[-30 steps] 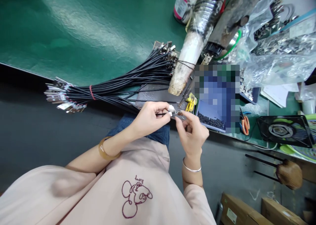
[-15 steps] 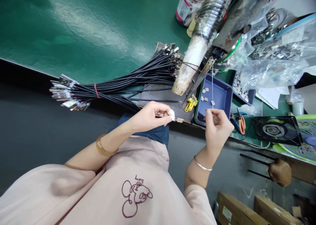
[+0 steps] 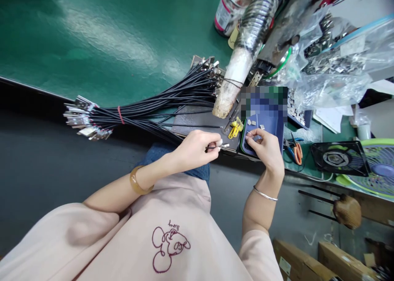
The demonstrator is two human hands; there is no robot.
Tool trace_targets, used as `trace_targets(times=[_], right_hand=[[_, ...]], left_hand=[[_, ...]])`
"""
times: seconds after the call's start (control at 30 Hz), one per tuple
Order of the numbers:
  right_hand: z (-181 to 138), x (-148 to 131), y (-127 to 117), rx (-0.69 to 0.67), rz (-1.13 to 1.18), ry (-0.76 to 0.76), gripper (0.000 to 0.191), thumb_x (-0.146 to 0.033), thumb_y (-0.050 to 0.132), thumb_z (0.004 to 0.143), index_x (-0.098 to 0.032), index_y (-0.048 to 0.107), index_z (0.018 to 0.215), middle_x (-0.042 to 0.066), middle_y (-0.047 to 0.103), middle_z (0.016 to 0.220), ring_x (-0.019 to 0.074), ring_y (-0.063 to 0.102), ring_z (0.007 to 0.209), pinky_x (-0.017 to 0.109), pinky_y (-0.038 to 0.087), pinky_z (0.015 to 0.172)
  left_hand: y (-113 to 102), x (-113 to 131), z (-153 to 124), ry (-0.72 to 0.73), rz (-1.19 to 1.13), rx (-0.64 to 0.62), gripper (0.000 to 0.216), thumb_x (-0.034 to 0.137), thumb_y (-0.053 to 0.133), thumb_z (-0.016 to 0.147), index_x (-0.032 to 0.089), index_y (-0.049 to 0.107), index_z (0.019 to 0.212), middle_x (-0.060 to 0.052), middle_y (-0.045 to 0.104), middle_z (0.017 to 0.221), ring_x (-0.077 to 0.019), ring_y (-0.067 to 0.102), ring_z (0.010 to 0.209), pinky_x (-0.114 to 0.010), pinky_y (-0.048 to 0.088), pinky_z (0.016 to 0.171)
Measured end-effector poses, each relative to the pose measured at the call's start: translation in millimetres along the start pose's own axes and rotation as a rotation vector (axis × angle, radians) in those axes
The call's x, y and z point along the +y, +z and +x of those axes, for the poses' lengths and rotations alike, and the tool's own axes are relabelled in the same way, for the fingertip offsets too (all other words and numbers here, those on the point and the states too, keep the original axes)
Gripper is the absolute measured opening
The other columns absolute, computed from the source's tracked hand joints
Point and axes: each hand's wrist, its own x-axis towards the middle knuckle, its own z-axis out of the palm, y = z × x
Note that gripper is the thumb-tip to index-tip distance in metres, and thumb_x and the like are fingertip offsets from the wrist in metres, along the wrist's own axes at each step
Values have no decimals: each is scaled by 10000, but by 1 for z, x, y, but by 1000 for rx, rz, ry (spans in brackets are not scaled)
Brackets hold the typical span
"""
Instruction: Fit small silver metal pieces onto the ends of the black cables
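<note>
My left hand (image 3: pixel 198 147) is closed around a black cable, whose metal plug (image 3: pixel 225 145) pokes out past the fingertips at the bench edge. White covers show on its fingertips. Over the front of a blue tray (image 3: pixel 277 127), my right hand (image 3: pixel 266 149) pinches a thin pale wire that looks like solder wire (image 3: pixel 257 120). Small metal connector shells (image 3: pixel 251 123) lie in the tray just beyond those fingers. Yellow-handled snips (image 3: pixel 235 129) rest between the two hands. A blurred patch hides the tray's far part.
A bundle of black cables (image 3: pixel 147 98) with metal plugs lies leftward, bound by a red band. A corrugated hose (image 3: pixel 257 16) with a whitish nozzle (image 3: pixel 226 96) hangs over the bench. Rightward are orange-handled pliers (image 3: pixel 297 153), a black fan (image 3: pixel 340 160) and plastic bags of metal parts (image 3: pixel 341 63).
My right hand has moved left and reaches further over the tray, the wire still pinched. My left hand has turned slightly, and the plug now shows beyond its fingertips. The view has shifted a little.
</note>
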Motion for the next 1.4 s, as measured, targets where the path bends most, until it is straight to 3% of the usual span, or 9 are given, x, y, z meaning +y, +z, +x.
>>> trace_targets(times=[0.2,0.37,0.57,0.77,0.87,1.0,1.07,1.2,1.4], right_hand=[[-4,3,3,48,-28,-42,159,-324,609,795,-182,676,821,25,704,798,95,427,530,262,332,596],[-4,6,5,38,84,-5,187,-367,615,815,-183,648,818,2,673,735,78,356,484,258,282,552],[-6,2,5,90,-45,-91,133,-309,612,806,-187,665,817,21,704,821,93,432,551,262,326,622],[0,10,7,52,191,-22,160,-333,649,799,-173,650,784,-34,601,660,55,306,463,239,228,503],[-4,4,10,264,325,-14,162,-329,679,800,-172,640,786,-30,617,703,41,306,454,225,207,472],[-22,-19,15,614,575,-92,142,-294,724,810,-186,631,806,12,681,810,91,558,613,207,365,519],[-34,-31,21,586,686,-141,113,-248,745,801,-199,645,817,1,672,806,107,615,701,203,417,559],[-51,-50,47,319,715,-161,56,-263,734,842,-216,708,858,3,690,861,105,616,690,221,437,563],[-49,-61,81,310,591,-167,235,-362,579,985,-203,695,856,14,702,828,133,644,728,274,497,674]], left_hand=[[-1,-7,4,-233,-441,25,66,155,599,800,126,617,744,25,560,657,-68,481,594,-179,386,576],[-4,-6,5,-267,-460,27,52,150,616,768,115,630,733,28,550,598,-50,444,526,-162,344,510],[-2,-7,5,-275,-457,50,91,174,616,784,117,609,714,38,516,563,-42,428,508,-153,329,494],[-1,-9,5,-260,-456,51,94,169,617,788,121,596,710,44,491,568,-38,404,514,-153,321,493],[-1,-9,6,-266,-461,53,99,182,623,793,123,597,717,40,494,576,-44,417,519,-160,336,501],[1,-7,7,-303,-462,108,109,204,629,786,135,572,725,44,470,567,-52,407,506,-173,319,486],[3,-7,6,-315,-454,143,104,203,632,781,140,564,734,49,457,564,-51,394,497,-175,300,476],[6,-8,5,-302,-466,172,113,190,644,773,148,544,742,58,442,587,-42,379,499,-167,288,474],[6,-8,4,-284,-454,151,123,145,632,766,158,517,725,70,420,568,-42,377,498,-167,282,483]])
